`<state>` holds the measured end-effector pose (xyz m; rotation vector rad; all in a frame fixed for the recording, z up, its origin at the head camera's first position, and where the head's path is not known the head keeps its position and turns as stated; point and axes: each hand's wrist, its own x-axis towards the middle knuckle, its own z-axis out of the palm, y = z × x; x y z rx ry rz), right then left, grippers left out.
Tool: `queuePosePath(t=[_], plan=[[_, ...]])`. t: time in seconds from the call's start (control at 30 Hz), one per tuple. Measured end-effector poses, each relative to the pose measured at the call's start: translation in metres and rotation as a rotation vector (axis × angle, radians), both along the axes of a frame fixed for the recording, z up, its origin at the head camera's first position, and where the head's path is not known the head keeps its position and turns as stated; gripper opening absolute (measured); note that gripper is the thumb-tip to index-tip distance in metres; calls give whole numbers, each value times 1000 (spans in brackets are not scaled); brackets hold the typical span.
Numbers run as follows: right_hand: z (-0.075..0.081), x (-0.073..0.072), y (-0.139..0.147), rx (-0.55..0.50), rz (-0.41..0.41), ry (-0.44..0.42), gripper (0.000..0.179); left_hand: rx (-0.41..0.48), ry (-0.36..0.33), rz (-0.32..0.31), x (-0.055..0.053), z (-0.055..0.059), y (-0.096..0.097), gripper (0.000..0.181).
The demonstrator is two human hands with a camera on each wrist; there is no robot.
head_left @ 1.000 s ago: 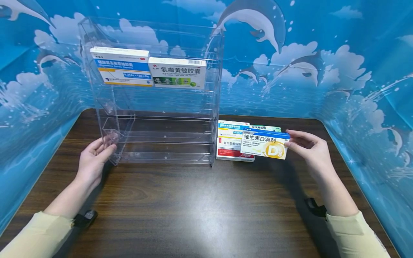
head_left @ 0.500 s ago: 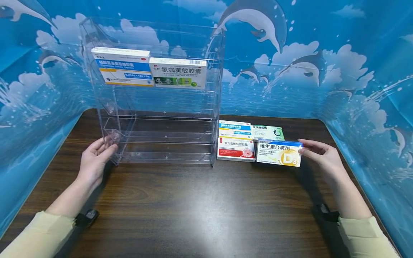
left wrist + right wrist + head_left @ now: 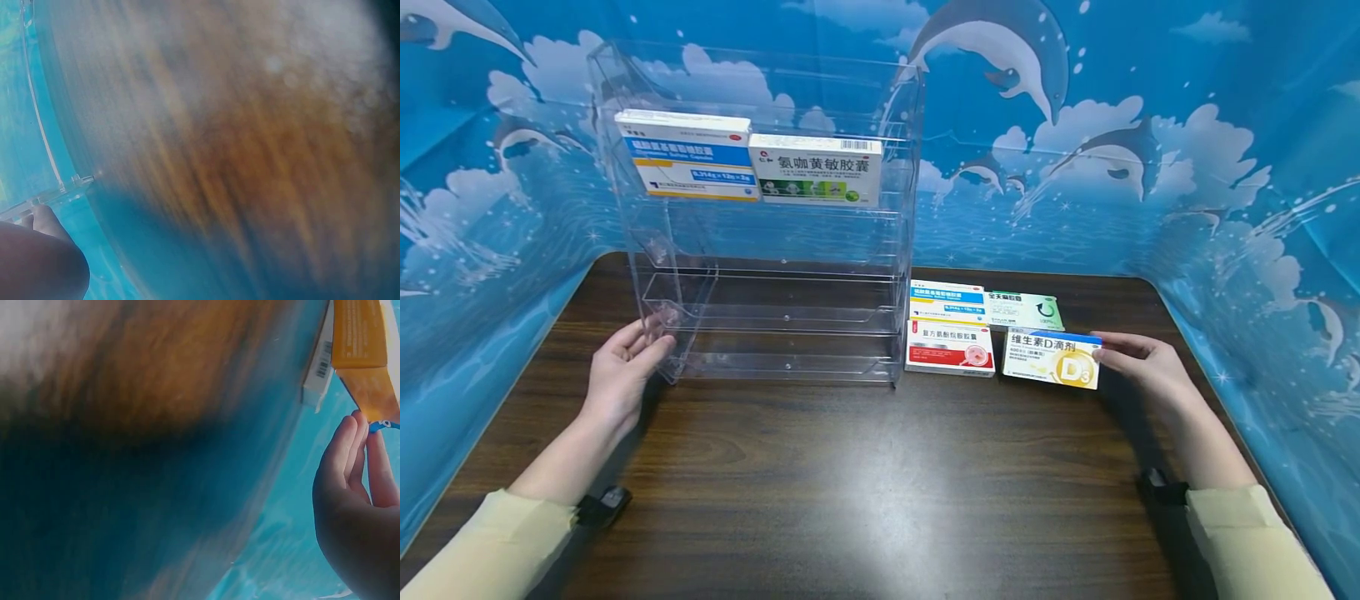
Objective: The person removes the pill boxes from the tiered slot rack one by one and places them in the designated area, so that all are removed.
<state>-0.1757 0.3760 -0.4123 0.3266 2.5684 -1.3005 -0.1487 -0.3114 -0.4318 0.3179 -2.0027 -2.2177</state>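
My right hand (image 3: 1150, 371) pinches the right end of a white, blue and yellow vitamin D drops box (image 3: 1051, 360) between thumb and fingers. In the right wrist view the box's orange side (image 3: 361, 337) faces the camera, fingertips at its end. That box sits just right of a red and white medicine box (image 3: 950, 347). On the other side, my left hand (image 3: 617, 375) grips the lower left edge of a clear acrylic display rack (image 3: 790, 367). In the left wrist view only part of that hand (image 3: 44, 250) shows at the rack's edge.
A blue and white box (image 3: 946, 302) and a green and white box (image 3: 1024, 310) lie behind the front boxes. On the rack's upper tier stand a blue-striped box (image 3: 692, 158) and a green-striped box (image 3: 816, 171). A dolphin-print curtain (image 3: 1037, 225) surrounds the dark wooden table (image 3: 820, 492).
My right hand has moved right and down with the vitamin D drops box, uncovering the red and green boxes. The left hand keeps its grip on the rack.
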Motion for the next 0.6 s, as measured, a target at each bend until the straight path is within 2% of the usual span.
queuePosePath(t=[0.23, 0.6], plan=[[-8, -12, 3, -23, 34, -91, 79, -22, -10, -3, 1, -1, 0, 32], [-13, -23, 5, -125, 102, -105, 74, -35, -21, 2, 0, 1, 0, 34]])
